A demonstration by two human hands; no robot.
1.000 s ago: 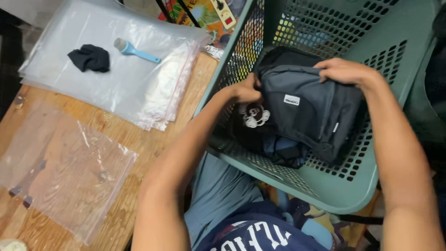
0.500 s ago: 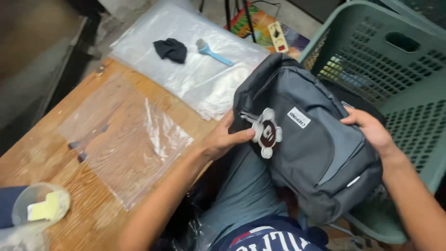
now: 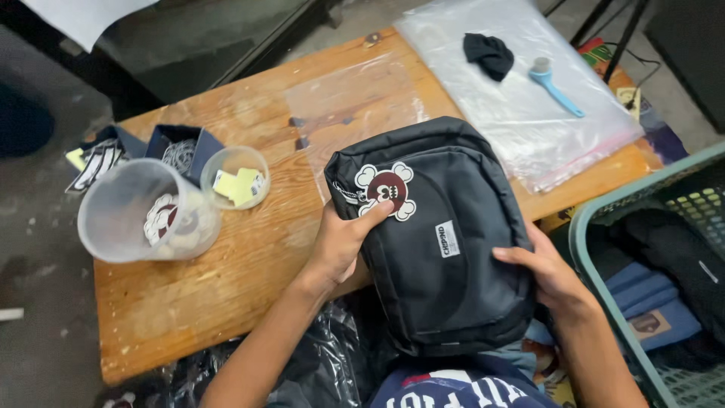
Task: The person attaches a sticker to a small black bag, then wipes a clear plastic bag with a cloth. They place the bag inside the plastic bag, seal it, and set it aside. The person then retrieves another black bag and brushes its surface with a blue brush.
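1 view only: head-worn camera, looks steeply down from above person's own chest. Close to both forearms and dark grey fabric backpack (image 3: pixel 434 242) at frame centre. Worn wooden tabletop (image 3: pixel 226 287) fills left and top; green perforated plastic basket (image 3: pixel 596 227) cut off by right edge.

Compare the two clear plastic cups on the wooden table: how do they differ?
The large cup lies tipped on its side, mouth toward the camera; the small cup stands upright. The large cup holds a round red-and-white patch; the small cup holds yellowish tags. Both are clear plastic and sit left of the black bag.
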